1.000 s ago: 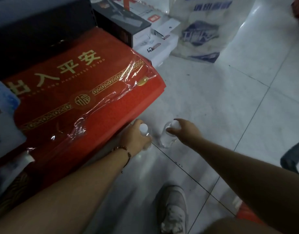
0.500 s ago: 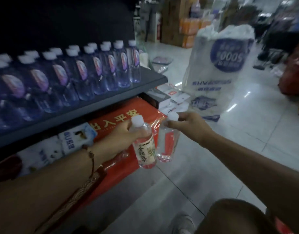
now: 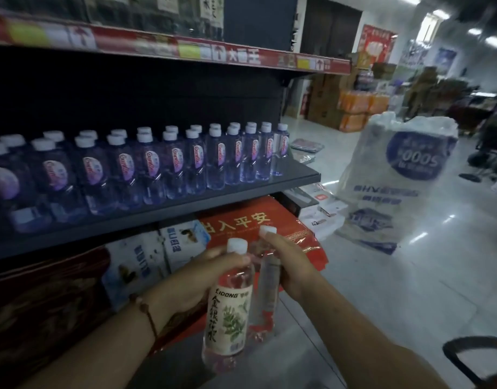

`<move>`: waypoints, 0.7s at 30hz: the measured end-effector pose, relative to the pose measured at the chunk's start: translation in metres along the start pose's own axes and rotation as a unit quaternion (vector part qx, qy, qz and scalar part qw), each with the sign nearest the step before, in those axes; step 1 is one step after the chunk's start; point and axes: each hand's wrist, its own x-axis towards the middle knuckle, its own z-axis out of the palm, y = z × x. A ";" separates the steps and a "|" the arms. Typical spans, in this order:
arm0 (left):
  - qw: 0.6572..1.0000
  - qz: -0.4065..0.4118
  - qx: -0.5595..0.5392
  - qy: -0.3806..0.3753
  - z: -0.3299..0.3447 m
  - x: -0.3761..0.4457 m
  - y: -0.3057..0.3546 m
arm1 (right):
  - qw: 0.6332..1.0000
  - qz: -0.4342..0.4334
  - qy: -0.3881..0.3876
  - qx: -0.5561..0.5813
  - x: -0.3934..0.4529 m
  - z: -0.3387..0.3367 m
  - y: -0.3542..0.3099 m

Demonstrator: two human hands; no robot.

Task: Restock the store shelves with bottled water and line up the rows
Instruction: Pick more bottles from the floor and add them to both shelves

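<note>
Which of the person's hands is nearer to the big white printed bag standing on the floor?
Right. The right hand, holding a bottle, is on the side toward the white printed bag; the left hand, gripping the labelled bottle, sits farther away, toward the shelf.

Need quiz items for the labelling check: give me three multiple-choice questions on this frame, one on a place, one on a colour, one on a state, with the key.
1. Where do the rows of clear purple-labelled water bottles stand?
A. on the dark metal shelf board
B. on the tiled floor
C. inside the white printed plastic sack

2. What colour are the caps of the two bottles in the hands?
A. blue
B. white
C. red

3. What is the left hand doing?
A. hanging empty
B. resting flat on the shelf
C. gripping the clear bottle with the cream leaf-printed label

Key: A, the rows sit on the board under the red price strip. B, both caps show white. C, the fingers wrap its neck; the right hand grips a second clear red-labelled bottle beside it.
</note>
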 end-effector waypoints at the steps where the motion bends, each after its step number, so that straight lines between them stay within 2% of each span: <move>1: 1.000 -0.001 -0.006 -0.028 -0.003 -0.001 0.000 | 1.000 0.015 -0.014 -0.001 0.002 0.004 0.000; 2: 0.999 0.001 -0.021 -0.041 -0.006 -0.003 0.000 | 0.999 0.024 -0.023 -0.002 0.007 0.009 0.000; 6: 0.998 -0.025 -0.055 -0.010 -0.011 0.013 -0.008 | 0.995 0.082 -0.048 0.003 0.027 0.022 0.002; 9: 0.991 -0.074 -0.106 0.030 -0.017 0.018 -0.012 | 0.984 0.158 -0.080 -0.024 0.033 0.025 -0.001; 11: 0.983 -0.097 -0.136 0.077 -0.026 0.020 -0.012 | 0.973 0.183 -0.136 -0.018 0.035 0.020 -0.007; 13: 0.971 -0.096 -0.193 0.107 -0.040 0.023 -0.014 | 0.970 0.161 -0.183 -0.005 0.041 0.009 -0.011; 16: 0.942 -0.065 -0.311 0.103 -0.060 0.019 -0.011 | 0.963 0.165 -0.212 0.009 0.050 0.002 0.002; 21: 0.932 -0.042 -0.322 0.158 -0.079 0.028 -0.012 | 0.947 0.251 -0.199 0.032 0.040 0.027 0.029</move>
